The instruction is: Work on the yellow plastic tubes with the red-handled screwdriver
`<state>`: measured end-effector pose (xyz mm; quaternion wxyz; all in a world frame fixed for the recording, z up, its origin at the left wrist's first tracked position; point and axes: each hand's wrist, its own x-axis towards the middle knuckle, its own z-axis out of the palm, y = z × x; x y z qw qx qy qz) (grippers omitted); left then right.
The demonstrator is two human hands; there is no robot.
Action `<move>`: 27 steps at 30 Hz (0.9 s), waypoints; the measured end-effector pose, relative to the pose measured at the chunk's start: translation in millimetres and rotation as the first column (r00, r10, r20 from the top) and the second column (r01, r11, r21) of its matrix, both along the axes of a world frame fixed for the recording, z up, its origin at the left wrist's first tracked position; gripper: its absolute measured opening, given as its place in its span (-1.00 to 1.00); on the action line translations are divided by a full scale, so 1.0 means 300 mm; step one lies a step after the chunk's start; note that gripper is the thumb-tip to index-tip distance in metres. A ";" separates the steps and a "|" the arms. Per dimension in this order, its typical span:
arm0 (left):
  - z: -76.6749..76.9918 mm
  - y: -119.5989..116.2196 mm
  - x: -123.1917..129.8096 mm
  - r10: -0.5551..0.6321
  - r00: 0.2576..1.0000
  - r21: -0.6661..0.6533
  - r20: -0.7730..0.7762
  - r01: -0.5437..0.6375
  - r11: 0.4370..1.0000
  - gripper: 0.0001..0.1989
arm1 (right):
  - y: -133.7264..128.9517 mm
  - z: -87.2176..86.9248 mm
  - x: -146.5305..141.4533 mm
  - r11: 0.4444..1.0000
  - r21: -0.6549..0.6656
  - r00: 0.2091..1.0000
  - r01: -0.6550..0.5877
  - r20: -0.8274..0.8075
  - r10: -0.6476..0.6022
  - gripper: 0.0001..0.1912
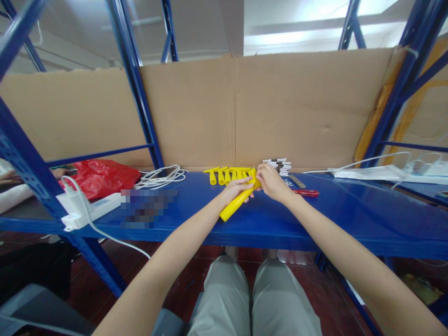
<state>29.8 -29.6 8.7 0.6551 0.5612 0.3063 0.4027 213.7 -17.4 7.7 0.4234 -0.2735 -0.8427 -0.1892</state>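
Observation:
A yellow tube-like plastic piece (233, 208) slants over the blue shelf top, its wide end toward me. My left hand (238, 187) is wrapped around its middle. At the far end, the fingers of my right hand (271, 181) are closed in a pinch against the piece; its tip is partly hidden by them. Just behind my hands stand several similar yellow pieces (213, 177) in a row, with narrow crosswise tops. Beyond my right hand lies a stack of small white packets with dark marks (280, 165). A red tool-like object (306, 192) lies right of my right wrist.
White coiled cable (163, 176) and a red plastic bag (105, 178) are at the left. A white power strip (94, 211) sits by the left post. Cardboard (280, 107) walls off the back. Blue posts (136, 88) frame both sides. White chargers lie far right.

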 end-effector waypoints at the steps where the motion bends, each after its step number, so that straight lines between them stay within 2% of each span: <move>1: 0.001 -0.001 0.001 0.005 1.000 -0.003 -0.003 -0.005 1.000 -0.49 | -0.001 0.002 0.001 1.000 0.000 1.000 0.008 0.014 -0.008 -0.83; 10: -0.025 0.022 0.013 0.033 0.998 -0.003 -0.044 -0.033 0.999 -0.46 | 0.015 -0.015 0.014 0.987 -0.155 0.998 0.030 0.060 -0.021 -0.84; 15: -0.022 0.016 0.011 0.025 0.997 0.015 -0.078 -0.024 1.000 -0.40 | 0.017 -0.017 0.018 0.986 -0.168 0.999 -0.001 0.050 0.009 -0.84; 18: -0.012 0.005 0.009 0.007 0.995 -0.020 -0.102 -0.009 1.000 -0.34 | 0.016 -0.019 0.020 0.983 -0.183 0.997 0.007 0.077 0.007 -0.85; 24: -0.012 0.006 0.022 0.012 0.993 -0.080 -0.115 -0.022 0.997 -0.39 | 0.016 -0.021 0.018 0.968 -0.212 0.979 0.136 0.181 -0.098 -0.83; 27: -0.019 0.018 0.023 0.007 0.993 -0.085 -0.117 -0.017 0.996 -0.43 | 0.007 -0.012 0.016 0.960 -0.162 0.943 0.231 0.279 -0.180 -0.80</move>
